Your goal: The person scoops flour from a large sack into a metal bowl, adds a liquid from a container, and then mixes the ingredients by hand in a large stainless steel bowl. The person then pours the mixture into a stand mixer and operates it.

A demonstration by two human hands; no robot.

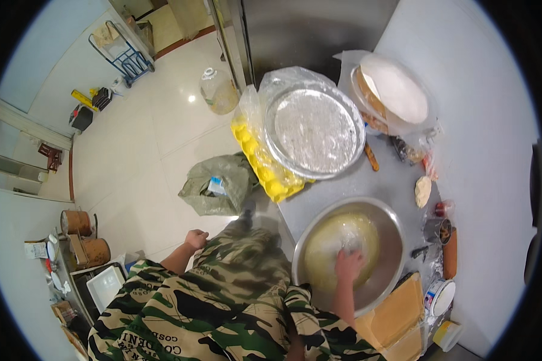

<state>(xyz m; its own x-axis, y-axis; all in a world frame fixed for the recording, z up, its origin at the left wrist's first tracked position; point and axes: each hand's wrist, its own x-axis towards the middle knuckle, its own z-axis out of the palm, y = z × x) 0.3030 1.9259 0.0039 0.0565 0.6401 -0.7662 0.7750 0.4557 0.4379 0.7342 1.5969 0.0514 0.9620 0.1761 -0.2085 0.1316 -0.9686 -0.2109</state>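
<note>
On the counter's near part stands a large steel bowl [393, 253] with pale yellow liquid [325, 253] and a whitish patch in it. Reaching down into this bowl is my right hand [350, 263], its fingers closed at a clear, shiny thing [349, 239] that I cannot make out. My left hand [197, 238] hangs beside my body above the floor, away from the counter, with its fingers curled in and nothing visible in them. A camouflage-patterned garment [223, 301] covers my arms and front.
Beyond the bowl, a round floury metal tray [313, 129] rests on yellow egg trays [265, 162]. A white-filled tub [397, 87] stands behind. Along the wall are a dough piece [423, 191], a dark cup [438, 231] and a rolling pin [450, 253]. A cardboard box [391, 316] lies nearest; a green sack [220, 185] is on the floor.
</note>
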